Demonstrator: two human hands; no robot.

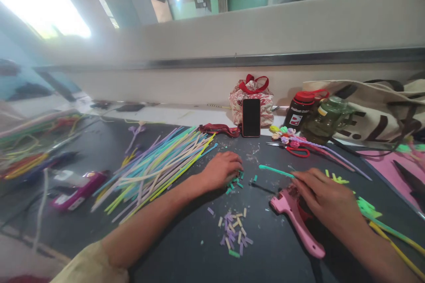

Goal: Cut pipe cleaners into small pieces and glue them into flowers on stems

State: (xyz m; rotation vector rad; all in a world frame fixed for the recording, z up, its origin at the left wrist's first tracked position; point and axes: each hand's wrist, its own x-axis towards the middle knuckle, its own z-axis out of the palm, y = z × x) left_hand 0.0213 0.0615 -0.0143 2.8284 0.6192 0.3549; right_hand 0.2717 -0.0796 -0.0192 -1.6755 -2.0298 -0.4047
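My right hand (325, 194) pinches one end of a teal pipe cleaner (276, 170), which points left over the dark table. Just below that hand lies a pink hot glue gun (299, 225), its thin dark tip toward a small teal bit. My left hand (223, 169) rests with curled fingers at a little pile of short teal pipe cleaner pieces (236, 183); its fingertips are partly hidden, so what they pinch does not show. Nearer to me is a heap of short purple and cream pieces (234, 232).
Long pastel pipe cleaners (159, 166) spread across the left, near a magenta tool (79, 190). Behind stand a phone (251, 118), a patterned bag (237, 97), a black bottle (299, 110) and a green jug (327, 119). Red-handled scissors (297, 152) lie at right.
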